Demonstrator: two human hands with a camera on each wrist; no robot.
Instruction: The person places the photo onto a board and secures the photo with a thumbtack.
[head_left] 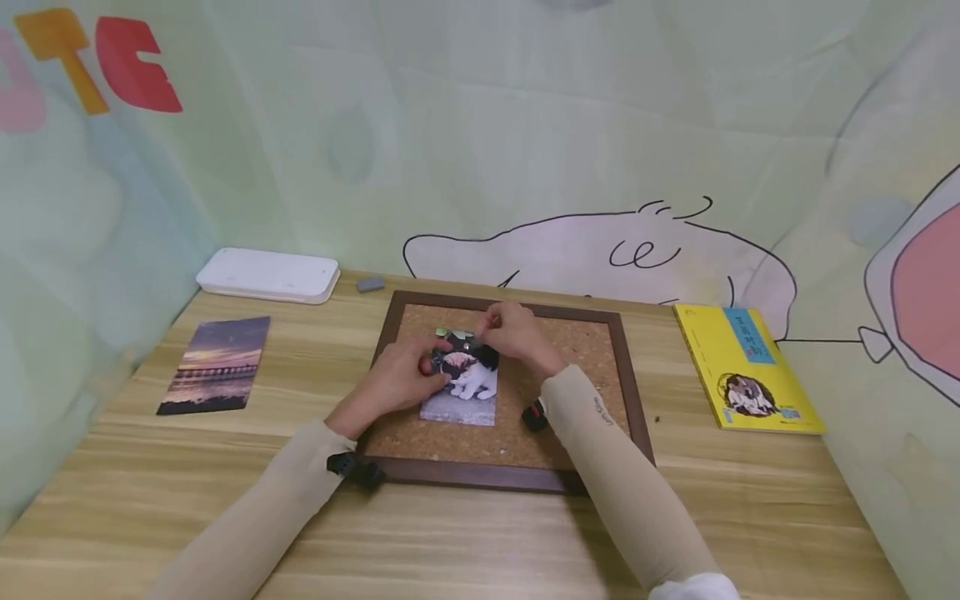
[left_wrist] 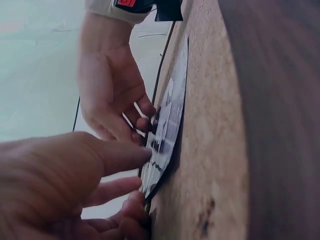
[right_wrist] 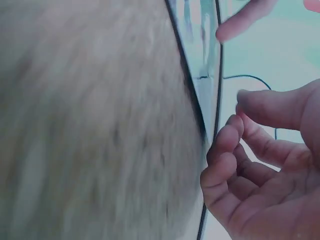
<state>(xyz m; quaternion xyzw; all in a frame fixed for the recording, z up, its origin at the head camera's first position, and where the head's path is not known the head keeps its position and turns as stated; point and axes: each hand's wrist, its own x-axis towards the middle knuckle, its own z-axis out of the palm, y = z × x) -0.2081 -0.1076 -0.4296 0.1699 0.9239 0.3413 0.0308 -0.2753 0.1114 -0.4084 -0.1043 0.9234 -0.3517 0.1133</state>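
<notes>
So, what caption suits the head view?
Left hand and right hand at a photo on a framed corkboard, yellow book to the right.

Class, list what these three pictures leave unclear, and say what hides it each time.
Animal photo: head view, upper part partly covered by left hand and right hand.
Yellow book: head view, smallest print too small to read.
Dark speck on table: head view, too small to identify.
Corkboard grain: right-wrist view, blurred.
Much of left hand: right-wrist view, cut off at edge.

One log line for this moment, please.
left hand: touching cat photo, left side | right hand: at photo's upper right | photo: on cork board | sunset photo: left of board
</notes>
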